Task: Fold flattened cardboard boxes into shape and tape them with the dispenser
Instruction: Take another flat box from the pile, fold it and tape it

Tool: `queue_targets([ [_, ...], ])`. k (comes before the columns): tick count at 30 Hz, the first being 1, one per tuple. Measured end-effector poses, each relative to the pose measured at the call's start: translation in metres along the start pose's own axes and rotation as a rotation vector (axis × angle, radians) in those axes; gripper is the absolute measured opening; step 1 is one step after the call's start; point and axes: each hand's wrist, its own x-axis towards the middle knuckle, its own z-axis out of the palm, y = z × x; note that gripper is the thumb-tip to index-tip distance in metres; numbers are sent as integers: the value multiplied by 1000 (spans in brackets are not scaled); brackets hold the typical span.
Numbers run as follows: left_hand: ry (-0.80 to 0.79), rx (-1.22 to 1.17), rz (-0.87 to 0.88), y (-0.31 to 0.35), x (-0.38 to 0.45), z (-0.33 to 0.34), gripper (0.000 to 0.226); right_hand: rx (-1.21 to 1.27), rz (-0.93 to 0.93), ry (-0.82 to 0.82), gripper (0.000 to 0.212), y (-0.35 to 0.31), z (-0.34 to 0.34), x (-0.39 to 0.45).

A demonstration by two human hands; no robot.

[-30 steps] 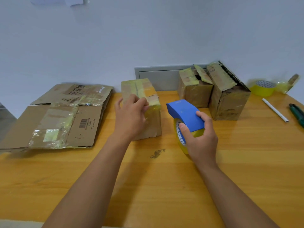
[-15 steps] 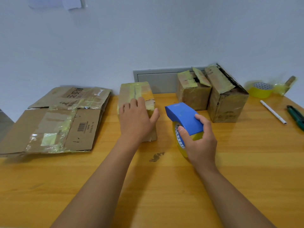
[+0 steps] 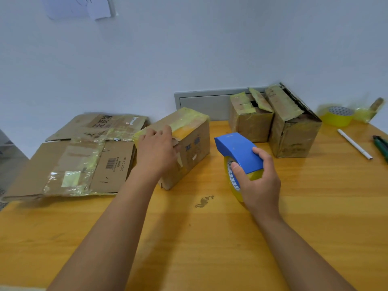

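A small folded cardboard box (image 3: pixel 194 139), sealed with yellowish tape, stands at an angle on the wooden table (image 3: pixel 315 206). My left hand (image 3: pixel 156 151) grips its near left corner, fingers over the top edge. My right hand (image 3: pixel 259 181) holds the blue tape dispenser (image 3: pixel 238 152) with its yellow roll, resting on the table to the right of the box. Flattened cardboard boxes (image 3: pixel 84 156) lie stacked at the left.
Two taped boxes (image 3: pixel 251 120) (image 3: pixel 294 131) stand at the back against the wall and a grey panel. A spare yellow tape roll (image 3: pixel 338 116), a white pen (image 3: pixel 354 147) and a dark green tool (image 3: pixel 381 144) lie at the right edge.
My left hand has turned the small box so its long side faces right and its left end swings toward me. The dispenser hand has barely moved.
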Motion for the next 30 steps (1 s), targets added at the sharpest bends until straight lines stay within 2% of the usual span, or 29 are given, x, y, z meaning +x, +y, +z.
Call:
queue_targets([
  [3, 44, -55, 36, -11, -4, 0, 24, 0, -5, -5, 57, 1, 0, 0],
  [5, 47, -67, 45, -23, -7, 0, 27, 2, -4, -9, 57, 1, 0, 0],
  [9, -52, 57, 61, -30, -11, -4, 68, 3, 2, -12, 56, 2, 1, 0],
  [10, -84, 71, 44, -25, -11, -3, 72, 1, 4, -10, 55, 2, 1, 0],
  [12, -94, 88, -8, -14, -10, 1, 67, 0, 12, -8, 55, 2, 1, 0],
  [15, 4, 71, -30, -8, -6, 10, 55, 5, 13, -8, 55, 2, 1, 0],
  [18, 75, -111, 69, -19, -6, 16, 47, 11, 14, -2, 57, 1, 1, 0],
  [21, 17, -140, 135, -36, -6, 11, 51, 22, 24, 3, 58, 1, 2, 1],
  [26, -28, -83, 154, 2, -20, 10, 78, 20, 33, 9, 59, 0, 2, 0],
  [30, 70, -76, -41, 45, -22, 25, 99, 17, 36, 11, 59, -1, 1, 0],
])
